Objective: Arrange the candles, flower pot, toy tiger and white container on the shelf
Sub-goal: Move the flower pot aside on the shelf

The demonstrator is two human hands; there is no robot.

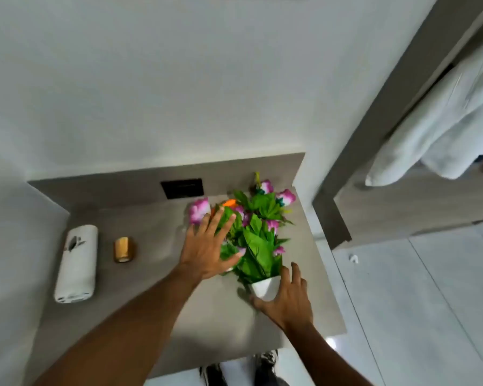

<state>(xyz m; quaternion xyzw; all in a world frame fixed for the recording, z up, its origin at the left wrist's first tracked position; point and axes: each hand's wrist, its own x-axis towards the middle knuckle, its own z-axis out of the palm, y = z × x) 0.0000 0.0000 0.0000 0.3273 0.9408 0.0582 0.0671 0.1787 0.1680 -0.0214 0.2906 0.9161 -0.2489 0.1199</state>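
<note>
The flower pot (266, 286) is small and white, with green leaves and pink flowers (258, 232), and stands near the right front of the grey shelf (156, 227). My right hand (286, 295) cups the pot from the front and right, fingers spread around it. My left hand (207, 246) lies open against the leaves on the left side. An orange shape, probably the toy tiger (229, 203), peeks out behind the leaves. A gold candle (123, 249) lies on its side at the left. The white container (77, 263) lies flat at the far left.
A dark socket plate (182, 188) sits in the shelf's back panel. White walls close in behind and to the left. To the right are a grey frame (374, 151), white bedding (444, 115) and pale floor tiles. Shoes (265, 360) show below the shelf's front edge.
</note>
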